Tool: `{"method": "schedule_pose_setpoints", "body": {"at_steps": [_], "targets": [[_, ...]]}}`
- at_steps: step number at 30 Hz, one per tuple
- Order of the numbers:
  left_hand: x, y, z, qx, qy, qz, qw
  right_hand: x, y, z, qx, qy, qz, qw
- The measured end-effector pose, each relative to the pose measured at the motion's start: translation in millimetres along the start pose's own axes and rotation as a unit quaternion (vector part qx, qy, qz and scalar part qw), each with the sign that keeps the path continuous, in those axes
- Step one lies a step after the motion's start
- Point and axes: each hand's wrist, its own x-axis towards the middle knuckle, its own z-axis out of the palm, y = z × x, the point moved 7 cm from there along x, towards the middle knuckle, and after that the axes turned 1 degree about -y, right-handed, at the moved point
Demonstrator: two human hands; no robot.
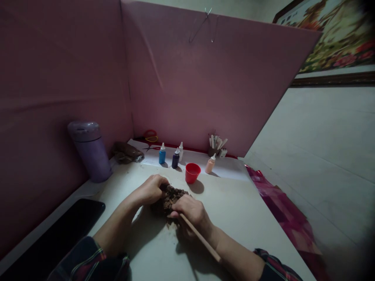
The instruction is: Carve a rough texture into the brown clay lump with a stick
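Observation:
A rough, crumbly brown clay-like lump (175,194) sits on the white tabletop, with small crumbs by its near edge. Curled around its far left side, my left hand (150,190) holds it in place. My right hand (190,210) is closed on a thin wooden stick (202,239), whose back end points toward me at lower right. The stick's front end reaches the lump and is partly hidden by my fingers. Just beyond my right hand stands a red plastic cup (192,174).
Behind the cup are several small dropper bottles, including a blue one (162,154) and a peach one (210,164). A pen holder (215,147), scissors (152,147), a brown bag (126,152) and a purple tumbler (91,152) line the back and left. A black phone-like slab (58,238) lies lower left.

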Motion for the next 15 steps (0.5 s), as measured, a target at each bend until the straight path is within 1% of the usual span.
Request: {"method": "schedule_pose_setpoints", "body": {"at_steps": [2,3,5,7,8,11,13,15], "targets": [[0.2,1.9,0.9,0.019,-0.007,0.011,1.000,0.3,2.4,-4.8,0.017,0.011,0.014,1.000],[0.3,2.4,1.6,0.026,-0.010,0.015,0.999,0.3,5.1,-10.1,0.034,0.029,0.026,0.999],[0.7,1.1,2.6,0.024,-0.013,0.014,1.000,-2.0,14.2,-25.5,0.073,0.095,0.066,0.991],[0.9,-0.2,3.3,0.020,-0.015,0.013,1.000,-8.6,28.5,-39.6,0.108,0.172,0.131,0.970],[0.7,-0.3,3.5,0.017,-0.019,0.014,1.000,-12.8,36.0,-43.2,0.126,0.197,0.167,0.958],[-2.1,3.3,2.8,0.002,-0.047,0.028,0.999,-24.2,53.1,-41.8,0.194,0.227,0.250,0.921],[-5.1,7.6,2.0,-0.013,-0.073,0.040,0.996,-28.5,57.7,-37.9,0.234,0.233,0.274,0.903],[-7.7,11.5,2.1,-0.025,-0.098,0.050,0.994,-29.4,58.0,-36.0,0.249,0.236,0.280,0.897]]}}
